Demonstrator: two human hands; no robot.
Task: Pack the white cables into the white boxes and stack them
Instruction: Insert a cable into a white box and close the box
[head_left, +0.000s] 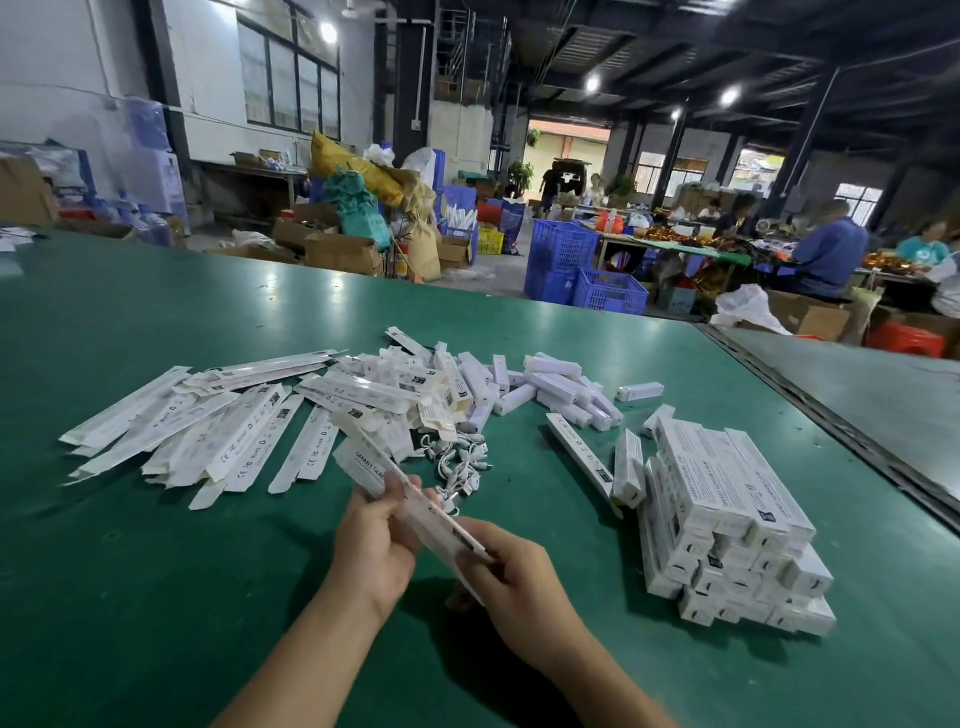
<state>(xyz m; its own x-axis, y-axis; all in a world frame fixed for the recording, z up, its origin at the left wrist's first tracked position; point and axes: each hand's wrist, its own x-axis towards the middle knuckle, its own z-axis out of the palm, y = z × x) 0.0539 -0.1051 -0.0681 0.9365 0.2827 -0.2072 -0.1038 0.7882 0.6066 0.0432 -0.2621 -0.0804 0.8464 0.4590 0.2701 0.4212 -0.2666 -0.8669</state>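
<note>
Left hand (374, 545) grips the long white box (374, 470) mid-length and right hand (514, 571) pinches its near end above the worktop (156, 597), cables (460, 462) just beyond; I reckon it's light, crushable card, so hold the edges.

Lower left: bare green table (130, 597), open passage.
Centre left: fanned flat boxes (171, 431) cover the surface.
Centre: cable tangle (462, 462), small-box heap (519, 384) behind it.
Lower centre: left hand (374, 545) and right hand (514, 571) grip a long box (410, 499), filling that lane.
Right: tall box stack (727, 525); bare strip along the lower right edge.
</note>
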